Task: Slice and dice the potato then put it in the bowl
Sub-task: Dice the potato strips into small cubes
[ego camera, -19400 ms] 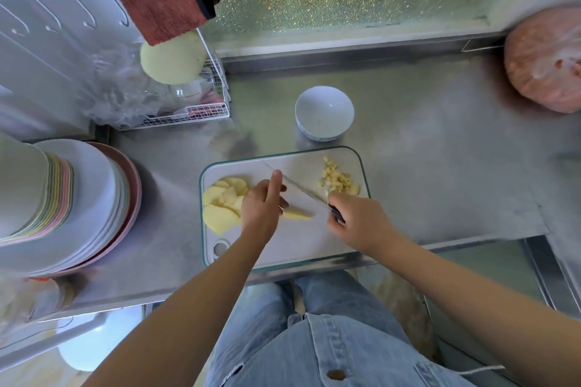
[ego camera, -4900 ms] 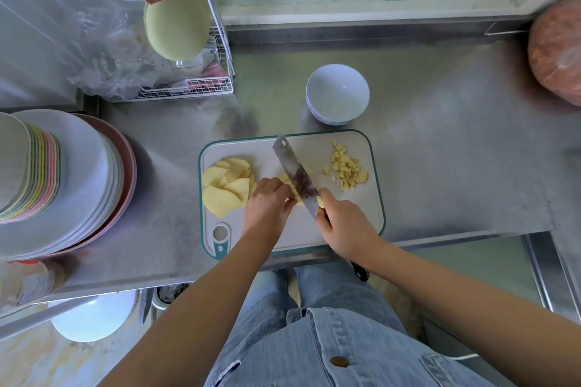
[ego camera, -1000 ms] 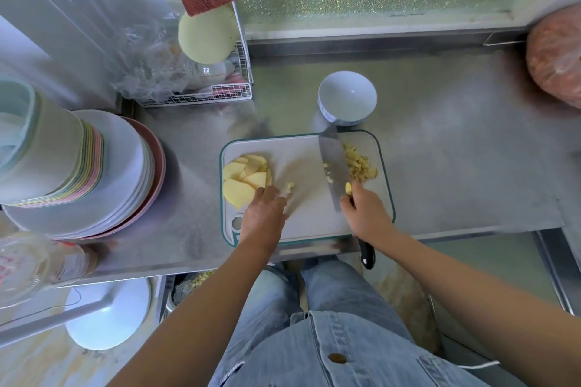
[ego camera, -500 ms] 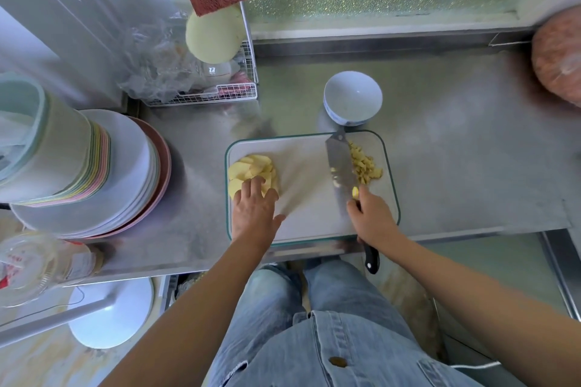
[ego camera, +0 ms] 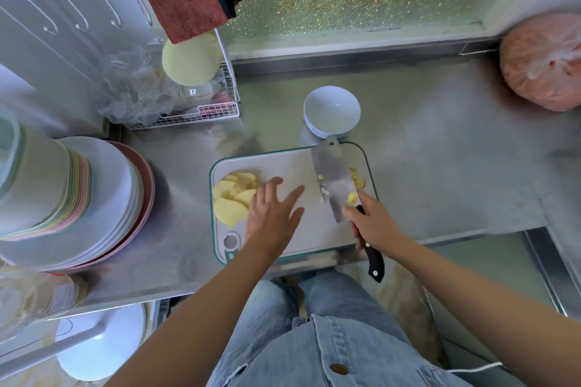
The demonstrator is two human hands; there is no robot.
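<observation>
Steel counter: white bowl holds no potato.

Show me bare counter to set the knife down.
Widest: counter right of the cutting board, toward the pink bag. Narrower strip between board and plate stack. Crowded: wire rack corner, and the board itself with potato slices.

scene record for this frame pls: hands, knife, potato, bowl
left hand: open, fingers spread above the cutting board, by the potato slices
right hand: grips the knife by its handle
knife: blade over the board's right part, diced bits stuck on it
potato slices: piled at board's left end
diced potato: right of blade, partly hidden
bowl: beyond the board, empty
left to do: dice slices, fill bowl
</observation>
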